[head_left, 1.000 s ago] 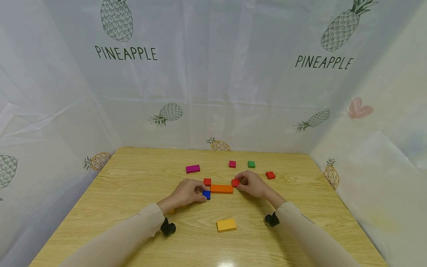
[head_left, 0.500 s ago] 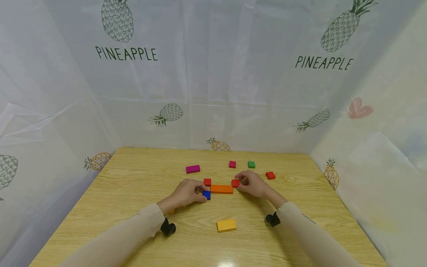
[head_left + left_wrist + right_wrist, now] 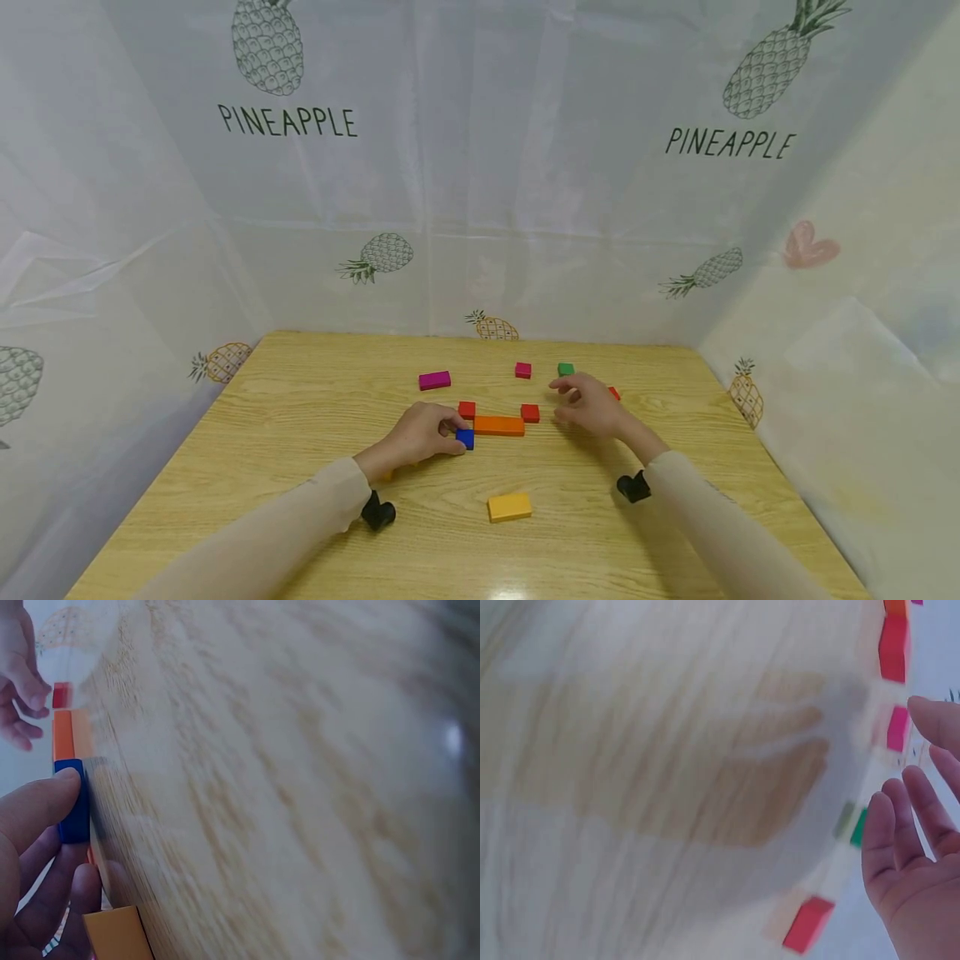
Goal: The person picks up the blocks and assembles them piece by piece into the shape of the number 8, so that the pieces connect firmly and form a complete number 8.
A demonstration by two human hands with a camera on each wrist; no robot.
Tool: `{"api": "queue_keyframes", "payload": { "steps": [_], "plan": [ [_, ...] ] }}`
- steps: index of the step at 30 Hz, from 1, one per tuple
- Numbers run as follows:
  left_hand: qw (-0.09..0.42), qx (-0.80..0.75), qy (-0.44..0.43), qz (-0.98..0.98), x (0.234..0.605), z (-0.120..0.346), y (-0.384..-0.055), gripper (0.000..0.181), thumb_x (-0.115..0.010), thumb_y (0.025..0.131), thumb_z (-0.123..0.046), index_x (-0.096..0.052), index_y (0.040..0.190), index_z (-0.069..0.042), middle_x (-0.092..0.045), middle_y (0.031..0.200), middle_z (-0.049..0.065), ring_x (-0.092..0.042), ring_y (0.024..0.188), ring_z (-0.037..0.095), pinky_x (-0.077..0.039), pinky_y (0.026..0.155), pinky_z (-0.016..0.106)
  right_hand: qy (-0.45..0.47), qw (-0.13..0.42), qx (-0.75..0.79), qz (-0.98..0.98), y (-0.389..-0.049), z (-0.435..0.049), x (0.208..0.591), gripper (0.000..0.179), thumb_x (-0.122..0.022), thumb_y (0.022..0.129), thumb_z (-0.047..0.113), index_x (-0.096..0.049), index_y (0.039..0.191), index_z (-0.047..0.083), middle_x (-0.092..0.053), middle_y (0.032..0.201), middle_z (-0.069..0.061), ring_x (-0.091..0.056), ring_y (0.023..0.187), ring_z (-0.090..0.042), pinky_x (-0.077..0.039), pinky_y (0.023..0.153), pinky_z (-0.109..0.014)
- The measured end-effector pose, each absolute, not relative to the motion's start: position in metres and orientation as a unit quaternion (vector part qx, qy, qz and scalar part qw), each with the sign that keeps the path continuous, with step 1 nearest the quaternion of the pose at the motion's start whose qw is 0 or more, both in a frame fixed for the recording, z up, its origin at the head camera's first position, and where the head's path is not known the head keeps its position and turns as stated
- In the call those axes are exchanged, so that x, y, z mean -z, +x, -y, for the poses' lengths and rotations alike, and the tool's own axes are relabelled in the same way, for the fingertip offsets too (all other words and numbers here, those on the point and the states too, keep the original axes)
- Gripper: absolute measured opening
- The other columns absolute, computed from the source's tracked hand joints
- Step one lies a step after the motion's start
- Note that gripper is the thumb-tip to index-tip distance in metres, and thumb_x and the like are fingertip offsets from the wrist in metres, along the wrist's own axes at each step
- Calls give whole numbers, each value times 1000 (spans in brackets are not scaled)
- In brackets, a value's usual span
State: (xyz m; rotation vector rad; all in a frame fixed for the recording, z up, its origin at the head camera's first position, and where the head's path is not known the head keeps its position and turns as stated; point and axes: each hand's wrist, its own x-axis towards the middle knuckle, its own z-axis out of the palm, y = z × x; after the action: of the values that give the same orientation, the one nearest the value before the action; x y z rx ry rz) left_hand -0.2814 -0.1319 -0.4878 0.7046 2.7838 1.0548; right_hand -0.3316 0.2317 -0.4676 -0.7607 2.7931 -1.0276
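Note:
My left hand [image 3: 420,433] pinches a small blue block [image 3: 465,439] between thumb and fingers, at the left end of a long orange block [image 3: 498,426] on the table. In the left wrist view the thumb lies on the face of the blue block [image 3: 73,802]. One red block [image 3: 467,409] sits by the orange block's back left corner, another red block [image 3: 530,412] by its back right corner. To the right of that second block, my right hand [image 3: 592,404] is apart from it, fingers spread and holding nothing. The right wrist view shows the right hand [image 3: 922,855] with its palm bare.
Toward the back lie a magenta block [image 3: 434,381], a pink block [image 3: 522,370] and a green block [image 3: 566,369]. Another red block [image 3: 614,393] is partly hidden behind the right hand. A yellow block [image 3: 509,507] lies in front. An orange-yellow block [image 3: 118,934] sits beneath the left hand.
The right hand has let go of the red block at the orange block's right end and moved right, its fingers opening. The left hand has stayed on the blue block.

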Motion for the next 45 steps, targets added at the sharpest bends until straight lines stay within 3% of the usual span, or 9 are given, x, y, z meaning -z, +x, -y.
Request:
{"api": "queue_keyframes", "payload": {
  "steps": [13, 18, 24, 35, 45],
  "plan": [
    [35, -340, 232, -910, 488, 131, -281, 26, -90, 87, -25, -82, 110, -17, -74, 95, -7, -61, 83, 9, -53, 78, 32, -255, -43, 268, -928, -337, -291, 458, 44, -79, 95, 9, -66, 135, -6, -63, 129, -28, -62, 113, -48, -54, 94, -61],
    [39, -343, 230, -910, 487, 131, -280, 26, -90, 87, -25, -83, 111, -18, -73, 95, -8, -60, 82, 9, -52, 77, 30, -236, -41, 262, -935, -340, -311, 462, 45, -80, 95, 8, -65, 134, -6, -62, 126, -28, -60, 114, -47, -52, 98, -64],
    [38, -340, 232, -910, 487, 131, -281, 25, -90, 88, -24, -82, 111, -18, -73, 95, -8, -60, 82, 9, -52, 78, 31, -215, -22, 267, -939, -341, -324, 466, 48, -83, 93, 10, -65, 134, -8, -61, 122, -28, -64, 106, -46, -54, 94, -63],
    [39, -341, 230, -911, 492, 131, -283, 24, -90, 88, -26, -82, 110, -20, -74, 96, -8, -60, 81, 9, -52, 77, 30, -202, -12, 246, -948, -344, -327, 475, 52, -80, 96, 13, -62, 139, -8, -62, 123, -28, -59, 94, -31, -52, 83, -51],
    [39, -342, 233, -909, 493, 133, -285, 25, -90, 88, -26, -82, 110, -20, -72, 96, -11, -60, 82, 9, -52, 78, 30, -215, -22, 240, -946, -351, -325, 482, 36, -73, 100, 10, -68, 131, -8, -69, 120, -24, -66, 102, -36, -56, 88, -57]
  ]
}}
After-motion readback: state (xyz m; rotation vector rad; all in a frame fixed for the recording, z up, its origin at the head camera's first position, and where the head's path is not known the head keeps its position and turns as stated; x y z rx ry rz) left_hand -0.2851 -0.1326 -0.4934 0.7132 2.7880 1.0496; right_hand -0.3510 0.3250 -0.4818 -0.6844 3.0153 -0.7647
